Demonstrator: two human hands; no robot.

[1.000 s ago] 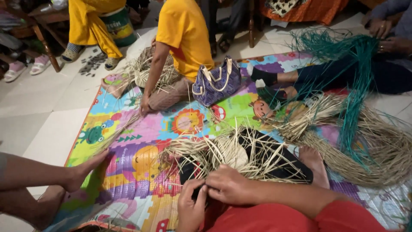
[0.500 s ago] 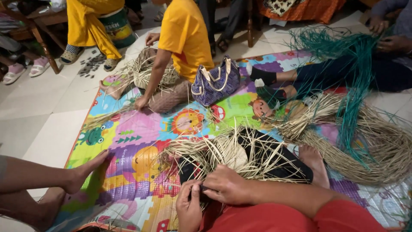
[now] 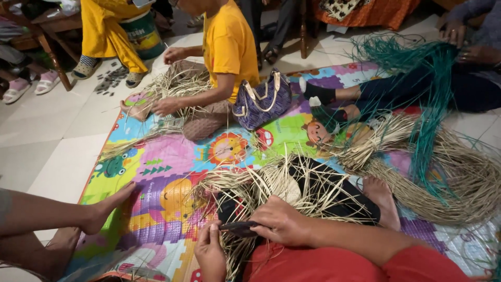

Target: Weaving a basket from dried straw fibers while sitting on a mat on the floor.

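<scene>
Left hand (image 3: 210,254): pinches dark tool (image 3: 241,228); tool's axis runs 9 to 3.
Right hand (image 3: 282,222): nearer, at 3; clasps tool and straw (image 3: 271,183).

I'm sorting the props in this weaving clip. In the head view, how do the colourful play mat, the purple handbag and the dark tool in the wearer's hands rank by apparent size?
1. Colourful play mat, by far the largest.
2. Purple handbag.
3. Dark tool, smallest though nearest the camera, held between the left hand and right hand.

A colourful cartoon play mat (image 3: 156,172) on pale floor tiles (image 3: 47,141) carries heaped straw strands (image 3: 459,177)
</scene>
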